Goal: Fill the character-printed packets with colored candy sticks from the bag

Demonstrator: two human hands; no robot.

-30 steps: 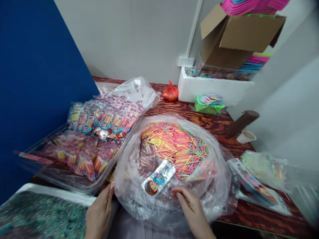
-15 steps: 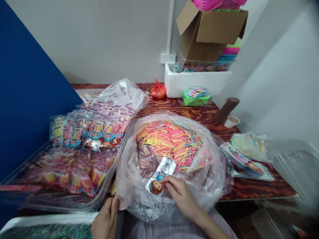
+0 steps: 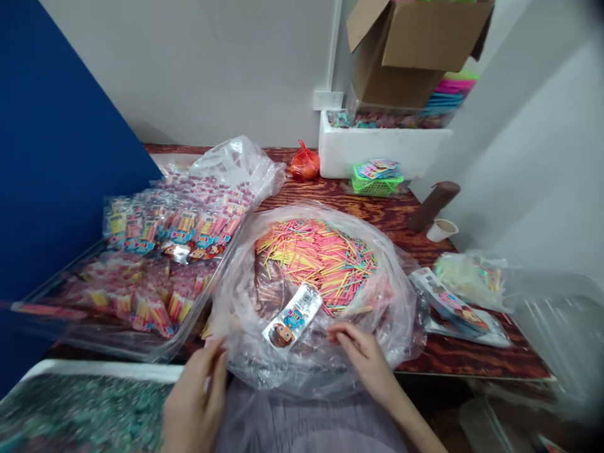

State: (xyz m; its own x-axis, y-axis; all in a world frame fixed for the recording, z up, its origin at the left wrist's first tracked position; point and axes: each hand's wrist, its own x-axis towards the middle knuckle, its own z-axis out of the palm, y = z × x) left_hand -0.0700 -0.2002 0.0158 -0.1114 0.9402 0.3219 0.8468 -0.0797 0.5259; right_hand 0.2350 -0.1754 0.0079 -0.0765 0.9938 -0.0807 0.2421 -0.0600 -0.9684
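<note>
In the head view, a large clear plastic bag (image 3: 226, 314) lies with its mouth spread wide, full of thin pink, yellow and blue sticks (image 3: 316, 255). On its near side rests a small white packet (image 3: 292, 318) printed with a cartoon face and blue letters. My right hand (image 3: 363, 355) hovers just right of this packet, fingers loosely bent and apart, with nothing visible in it. At the bag's near left edge is my left hand (image 3: 195, 393), smeared by motion; a gap shows between its fingers and no held thing can be seen.
Left stands a clear tray (image 3: 189, 336) heaped with filled stick packets (image 3: 155, 308). A white-rimmed box (image 3: 108, 370) of green bits sits nearer. Behind are a red bag (image 3: 304, 163), green basket (image 3: 377, 184) and foam box (image 3: 382, 148). A brown flask (image 3: 433, 207) and paper cup (image 3: 441, 231) stand right.
My right hand has let go of the white packet and moved right, leaving it on the bag. My left hand has risen a little and its fingers have loosened. The view has shifted slightly.
</note>
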